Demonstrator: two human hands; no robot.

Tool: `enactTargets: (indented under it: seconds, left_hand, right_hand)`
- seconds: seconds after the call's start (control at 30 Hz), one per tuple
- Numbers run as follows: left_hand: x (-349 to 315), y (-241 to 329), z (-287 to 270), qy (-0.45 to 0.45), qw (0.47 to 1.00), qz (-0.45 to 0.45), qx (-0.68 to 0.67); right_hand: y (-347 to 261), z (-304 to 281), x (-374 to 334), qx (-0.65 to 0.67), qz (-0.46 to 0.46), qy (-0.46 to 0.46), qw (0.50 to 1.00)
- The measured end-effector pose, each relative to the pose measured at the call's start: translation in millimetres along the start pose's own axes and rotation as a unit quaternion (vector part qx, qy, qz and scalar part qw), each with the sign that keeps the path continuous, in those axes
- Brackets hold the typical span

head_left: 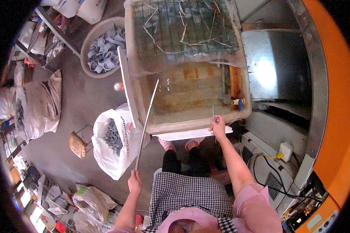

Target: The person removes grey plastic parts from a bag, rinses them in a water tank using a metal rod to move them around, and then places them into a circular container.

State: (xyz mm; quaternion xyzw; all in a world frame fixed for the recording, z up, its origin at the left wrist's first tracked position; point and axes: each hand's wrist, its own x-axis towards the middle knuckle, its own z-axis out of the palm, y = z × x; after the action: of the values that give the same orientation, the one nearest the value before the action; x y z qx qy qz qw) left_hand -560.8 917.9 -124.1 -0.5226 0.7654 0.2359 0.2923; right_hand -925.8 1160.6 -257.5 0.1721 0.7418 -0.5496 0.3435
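Note:
My left hand (134, 182) is closed round the lower end of a long thin rod (145, 124). The rod slants up over the left rim of a large water tub (186, 127), its tip at the water among some bubbles. My right hand (218, 126), fingers pinched, is above the tub's near rim with a thin grey plastic strip (213, 112) sticking up from it. A green mesh (169, 33) spans the tub's far part, with pale branching strips on it and grey pieces below, partly hidden.
Left of the tub stand a white sack (120, 167) of thin grey strips, a can (118, 86) and a round basin (85, 64) of curved grey parts. A white board (126, 85) edges the tub. Right are a blue-handled valve (240, 102), a metal chute (278, 70) and cables (274, 165).

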Motion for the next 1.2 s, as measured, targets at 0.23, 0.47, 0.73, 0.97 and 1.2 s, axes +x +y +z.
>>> enactTargets:
  seconds: [0.23, 0.47, 0.73, 0.97, 1.2]
  left_hand:
    - [18.6, -23.9, 5.8, 0.003, 0.997, 0.078, -0.009]
    - [93.3, 22.4, 36.3, 0.077, 0.985, 0.135, -0.071]
    - [171.1, 86.2, 21.5, 0.099, 0.973, 0.193, -0.081]
    - [72.6, 4.7, -0.6, -0.002, 0.990, 0.139, -0.008]
    - [120.0, 82.7, 31.4, 0.024, 0.985, 0.169, -0.011]
  right_hand:
    - [-2.0, -1.0, -26.7, 0.000, 0.004, 0.044, 0.999]
    - [6.4, 9.1, -26.7, -0.001, -0.034, 0.044, 0.998]
    - [14.3, 17.4, -36.4, 0.000, -0.028, 0.051, 0.998]
    - [21.7, 0.7, -63.4, -0.039, -0.016, 0.076, 0.996]
    - [23.5, -13.9, -47.9, -0.014, -0.029, 0.073, 0.997]
